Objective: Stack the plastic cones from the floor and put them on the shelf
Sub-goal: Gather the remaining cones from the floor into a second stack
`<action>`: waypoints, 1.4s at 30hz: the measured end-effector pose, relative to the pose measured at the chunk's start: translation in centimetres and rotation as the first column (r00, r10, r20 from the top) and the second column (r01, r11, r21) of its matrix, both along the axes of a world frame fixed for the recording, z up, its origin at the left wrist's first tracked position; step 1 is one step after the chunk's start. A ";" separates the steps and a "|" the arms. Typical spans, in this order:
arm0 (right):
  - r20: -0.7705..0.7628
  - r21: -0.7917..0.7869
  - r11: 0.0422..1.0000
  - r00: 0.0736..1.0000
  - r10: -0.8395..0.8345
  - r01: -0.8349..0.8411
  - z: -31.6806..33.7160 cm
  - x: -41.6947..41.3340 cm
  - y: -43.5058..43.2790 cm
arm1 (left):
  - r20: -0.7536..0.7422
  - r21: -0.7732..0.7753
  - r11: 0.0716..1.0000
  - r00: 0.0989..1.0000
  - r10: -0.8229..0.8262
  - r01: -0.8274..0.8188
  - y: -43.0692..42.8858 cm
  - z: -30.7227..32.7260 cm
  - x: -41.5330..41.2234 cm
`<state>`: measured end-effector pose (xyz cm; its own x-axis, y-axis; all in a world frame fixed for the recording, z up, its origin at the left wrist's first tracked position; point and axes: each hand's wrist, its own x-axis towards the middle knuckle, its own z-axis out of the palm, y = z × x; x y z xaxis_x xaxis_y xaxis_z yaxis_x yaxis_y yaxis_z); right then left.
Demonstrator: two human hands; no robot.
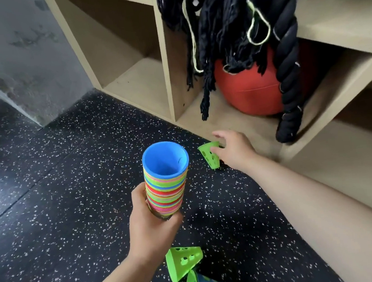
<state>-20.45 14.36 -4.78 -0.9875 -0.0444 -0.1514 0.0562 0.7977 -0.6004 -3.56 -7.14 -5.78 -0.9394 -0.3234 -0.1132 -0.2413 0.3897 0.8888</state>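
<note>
While left hand (152, 224) grips one stack (165, 183), perhaps three loose cones (210, 155) remain.

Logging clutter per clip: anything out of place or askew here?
Yes. Loose cones lie tipped on the floor: one green cone at the right hand, and a green-and-blue pair near the bottom edge. Frayed black ropes spill from the shelf over a red ball. The left hand holds the stack.
</note>
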 end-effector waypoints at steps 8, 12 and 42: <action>-0.046 -0.008 1.000 0.999 -0.010 0.009 -2.0 -1.2 0.2 | 0.015 -0.020 1.000 1.000 -0.011 0.012 -0.6 -0.3 -0.9; -0.266 -0.086 0.996 0.963 -0.046 0.024 1.1 1.7 1.1 | 0.027 -0.012 1.000 0.999 -0.025 0.025 0.1 0.0 -0.9; -0.405 0.033 0.993 0.907 0.117 -0.113 4.0 -2.0 0.6 | -0.036 -0.068 0.997 0.998 -0.044 0.042 0.2 -1.1 -4.7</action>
<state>-22.49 14.95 -0.74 -0.9519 -0.1616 0.2603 -0.2830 0.7894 -0.5448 -8.30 -6.90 -6.84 -0.9558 -0.2884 -0.0572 -0.1901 0.4578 0.8685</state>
